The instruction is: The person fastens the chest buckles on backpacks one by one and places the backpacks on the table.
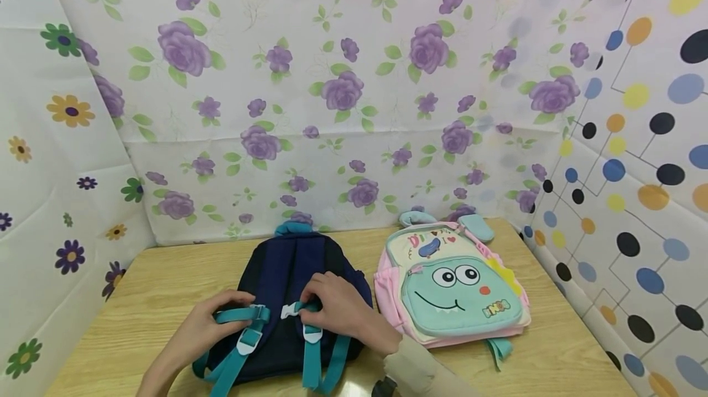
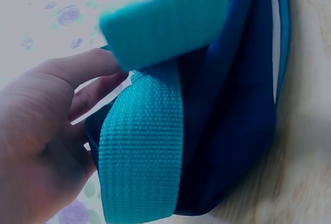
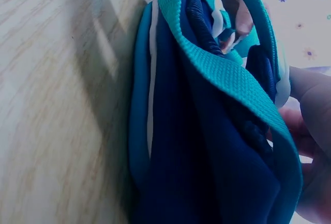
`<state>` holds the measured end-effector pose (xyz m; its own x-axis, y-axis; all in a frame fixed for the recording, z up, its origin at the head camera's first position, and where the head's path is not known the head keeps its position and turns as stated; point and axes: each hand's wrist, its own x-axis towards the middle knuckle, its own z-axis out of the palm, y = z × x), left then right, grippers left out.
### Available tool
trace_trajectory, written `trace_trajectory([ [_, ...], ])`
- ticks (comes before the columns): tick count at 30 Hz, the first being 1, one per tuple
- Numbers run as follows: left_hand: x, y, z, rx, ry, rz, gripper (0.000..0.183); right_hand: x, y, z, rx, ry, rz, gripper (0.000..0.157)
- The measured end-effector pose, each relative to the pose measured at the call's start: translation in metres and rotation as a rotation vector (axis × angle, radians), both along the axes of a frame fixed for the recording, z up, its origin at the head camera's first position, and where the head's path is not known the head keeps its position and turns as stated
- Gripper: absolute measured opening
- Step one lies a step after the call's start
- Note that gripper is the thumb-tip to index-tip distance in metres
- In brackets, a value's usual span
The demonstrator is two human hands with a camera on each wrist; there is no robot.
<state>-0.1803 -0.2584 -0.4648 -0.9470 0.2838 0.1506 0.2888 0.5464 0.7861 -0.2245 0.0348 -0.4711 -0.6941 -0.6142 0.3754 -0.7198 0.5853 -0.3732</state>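
A pink-and-mint cartoon-faced backpack (image 1: 464, 292) lies toward the far right corner of the bench (image 1: 558, 348); purple-flowered cloth (image 1: 343, 93) hangs behind the far edge, dotted cloth (image 1: 641, 188) beside the right edge, daisy-print cloth (image 1: 61, 182) beside the left.

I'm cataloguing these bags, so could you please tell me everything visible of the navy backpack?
The navy backpack looks like fabric. It lies on the table, its two navy shoulder straps facing up and its teal handle toward the purple-flowered cloth. Teal webbing runs through white adjusters, and a white clip between the straps is unfastened. The left hand holds a teal strap; the right hand pinches one at the clip.
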Motion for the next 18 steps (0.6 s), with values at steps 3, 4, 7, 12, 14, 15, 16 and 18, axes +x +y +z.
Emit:
trace_trajectory([
  [3,0.0,0.001,-0.001,0.011,-0.011,0.014,0.044,0.001,0.003,0.0,-0.032,-0.025,-0.015,0.012],
  [4,0.0,0.001,-0.002,0.012,-0.014,0.021,0.045,0.001,0.004,0.0,-0.042,-0.034,-0.019,0.012],
  [7,-0.001,0.001,-0.003,0.016,-0.03,0.05,0.049,0.001,0.007,0.002,-0.061,-0.047,-0.026,0.011],
  [12,-0.003,0.002,-0.004,0.018,-0.049,0.056,0.054,0.001,0.011,0.004,-0.085,-0.051,-0.043,0.011],
  [14,-0.003,0.003,-0.004,0.024,-0.045,0.051,0.055,0.0,0.012,0.003,-0.1,-0.059,-0.051,0.011],
  [15,-0.003,0.004,-0.004,0.029,-0.041,0.046,0.055,0.0,0.013,0.003,-0.11,-0.065,-0.054,0.011],
  [16,-0.004,0.004,-0.004,0.033,-0.037,0.043,0.055,0.0,0.014,0.003,-0.12,-0.072,-0.056,0.011],
  [18,-0.004,0.006,-0.004,0.035,-0.025,0.042,0.056,0.0,0.015,0.003,-0.147,-0.086,-0.06,0.011],
])
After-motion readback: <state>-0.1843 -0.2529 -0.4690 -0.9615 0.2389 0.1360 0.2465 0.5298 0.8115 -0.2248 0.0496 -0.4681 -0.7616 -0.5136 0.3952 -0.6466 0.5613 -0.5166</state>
